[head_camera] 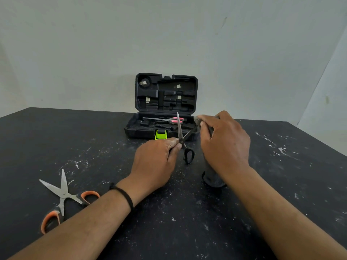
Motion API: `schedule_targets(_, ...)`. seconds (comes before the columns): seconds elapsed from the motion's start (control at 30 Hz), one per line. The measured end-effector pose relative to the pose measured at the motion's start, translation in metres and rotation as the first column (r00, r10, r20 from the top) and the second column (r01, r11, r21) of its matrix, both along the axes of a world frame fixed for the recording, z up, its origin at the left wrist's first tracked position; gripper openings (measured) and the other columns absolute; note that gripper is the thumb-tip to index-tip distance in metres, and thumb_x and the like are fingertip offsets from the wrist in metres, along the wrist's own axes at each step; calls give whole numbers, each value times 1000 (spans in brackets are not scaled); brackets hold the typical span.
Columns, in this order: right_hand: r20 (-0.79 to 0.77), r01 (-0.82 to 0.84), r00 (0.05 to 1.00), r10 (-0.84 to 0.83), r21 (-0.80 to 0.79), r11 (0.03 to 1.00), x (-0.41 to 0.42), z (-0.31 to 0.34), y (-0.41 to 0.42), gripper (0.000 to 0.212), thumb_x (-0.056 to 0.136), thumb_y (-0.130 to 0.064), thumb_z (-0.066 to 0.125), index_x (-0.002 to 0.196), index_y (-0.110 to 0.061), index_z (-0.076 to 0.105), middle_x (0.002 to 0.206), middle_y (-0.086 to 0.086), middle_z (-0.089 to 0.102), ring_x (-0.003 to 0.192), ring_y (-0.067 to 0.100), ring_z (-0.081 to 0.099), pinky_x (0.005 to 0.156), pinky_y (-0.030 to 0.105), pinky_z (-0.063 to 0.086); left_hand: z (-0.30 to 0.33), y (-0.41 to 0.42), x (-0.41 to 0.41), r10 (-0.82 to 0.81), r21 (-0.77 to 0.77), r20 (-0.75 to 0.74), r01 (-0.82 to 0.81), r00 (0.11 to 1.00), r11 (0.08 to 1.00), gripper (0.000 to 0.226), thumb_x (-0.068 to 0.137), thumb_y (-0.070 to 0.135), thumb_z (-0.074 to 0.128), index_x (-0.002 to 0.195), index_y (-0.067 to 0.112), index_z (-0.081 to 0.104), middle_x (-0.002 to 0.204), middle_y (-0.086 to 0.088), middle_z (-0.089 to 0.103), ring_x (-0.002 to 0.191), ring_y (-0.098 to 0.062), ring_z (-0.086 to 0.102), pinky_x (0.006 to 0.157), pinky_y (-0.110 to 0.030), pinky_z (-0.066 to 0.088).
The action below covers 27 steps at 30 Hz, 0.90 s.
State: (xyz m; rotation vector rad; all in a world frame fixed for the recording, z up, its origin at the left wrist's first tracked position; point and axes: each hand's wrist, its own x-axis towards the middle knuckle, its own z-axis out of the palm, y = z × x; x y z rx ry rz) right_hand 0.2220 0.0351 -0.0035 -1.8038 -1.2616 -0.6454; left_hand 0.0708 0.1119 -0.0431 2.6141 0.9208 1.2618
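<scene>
My left hand (156, 159) pinches a pair of black-handled scissors (185, 145) near the pivot, blades spread open, one blade pointing up and one slanting right. My right hand (223, 141) grips a grey cylindrical tool (213, 178) whose lower end shows under my wrist. Its tip at my fingertips sits by the end of the slanted blade. Both hands are over the black table (112, 147), just in front of an open case.
An open black tool case (165, 102) with a green latch stands at the table's back edge; pink-handled scissors (169, 120) lie in its tray. Orange-handled scissors (62, 196) lie open at the front left. White dust and scratches mark the tabletop. A pale wall rises behind.
</scene>
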Motion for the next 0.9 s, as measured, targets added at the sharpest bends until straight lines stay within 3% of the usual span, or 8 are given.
schedule_targets(0.17,-6,7,1000,-7,-32,999,-4,1,0,25,101,-25,56,114,-33,76,91,-8,58,66,12,52,51,19,32,-1,0,0,-2,-2,12,2,1000,1000,36,101,36,50,100,10,76,94,-4,78,88,-24,72,74,-44,60)
schedule_targets(0.27,19,-159,986,165,-164,974,-9,-1,-1,26,100,-27,56,116,-36,74,91,-9,58,73,10,53,59,28,47,-3,5,-2,22,2,5,-22,1000,1000,34,101,38,49,95,16,75,87,-1,76,82,-22,70,66,-38,56)
schedule_targets(0.4,-61,-310,950,306,-295,904,-17,-6,-1,27,99,-31,55,117,-38,73,96,-10,63,90,13,59,74,33,52,-8,11,-7,38,-10,-50,-38,998,999,36,99,44,44,84,22,68,72,5,68,69,-18,63,55,-35,44)
schedule_targets(0.53,-29,-91,996,87,-192,977,0,5,-3,25,101,-30,52,105,-40,74,94,-11,62,72,5,53,58,23,40,-10,9,-3,29,20,-75,-28,997,999,37,101,43,44,80,21,64,70,5,66,67,-17,62,57,-36,48)
schedule_targets(0.63,-139,76,986,-93,-124,989,31,10,-9,27,101,-25,49,104,-32,75,100,-1,63,78,16,51,66,28,36,-9,5,-2,32,9,-25,-32,999,999,42,100,44,40,94,19,73,85,2,75,79,-20,68,68,-40,55)
schedule_targets(0.73,-199,6,980,-14,-41,999,38,3,-14,25,99,-24,54,106,-32,76,94,-3,63,84,17,56,71,29,39,-8,6,-2,-73,-291,56,87,996,953,32,104,38,45,97,28,75,71,1,70,59,-14,60,59,-31,51)
schedule_targets(0.8,-149,-111,982,113,25,994,24,1,-11,22,98,-23,59,105,-33,76,88,-6,64,80,14,58,69,27,40,-6,9,-1,-120,-500,165,188,979,845,28,105,29,50,92,31,74,55,-2,52,46,-14,43,49,-27,39)
schedule_targets(0.9,-37,-280,959,279,-25,960,-1,-4,-4,20,95,-24,63,104,-35,77,82,-10,61,73,10,58,64,26,46,1,8,-1,-86,-712,394,363,915,601,40,106,22,46,78,26,74,56,-3,40,43,-15,35,46,-27,40)
